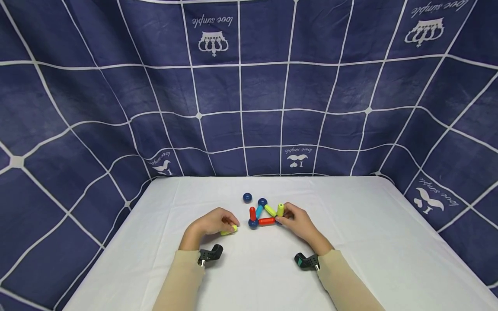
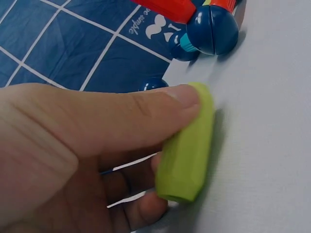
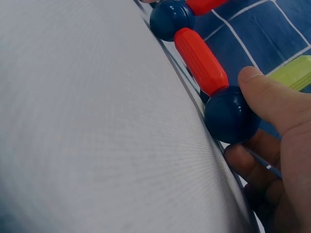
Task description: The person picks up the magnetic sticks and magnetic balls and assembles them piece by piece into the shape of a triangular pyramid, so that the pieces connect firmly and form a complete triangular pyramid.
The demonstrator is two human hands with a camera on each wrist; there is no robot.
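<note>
My left hand (image 1: 216, 221) pinches a yellow-green rod (image 2: 188, 145) between thumb and fingers, low over the white cloth. Right of it sits a triangle of rods and balls: a red rod (image 1: 266, 221) in front, a light blue rod (image 1: 259, 211) on the left, a yellow-green one (image 1: 270, 210) on the right. At its front right corner, my right hand (image 1: 298, 221) holds a dark blue ball (image 3: 231, 115) by thumb and fingers. A yellow-green rod (image 1: 280, 210) stands up from that ball. Another upright red rod (image 1: 253, 213) rises from the front left ball (image 1: 253, 223).
Behind the triangle's back ball (image 1: 262, 202), slightly to the left, a loose dark blue ball (image 1: 247, 198) lies on the white-covered table (image 1: 342, 216). A blue curtain with white grid lines (image 1: 264, 90) hangs around the table's back and sides.
</note>
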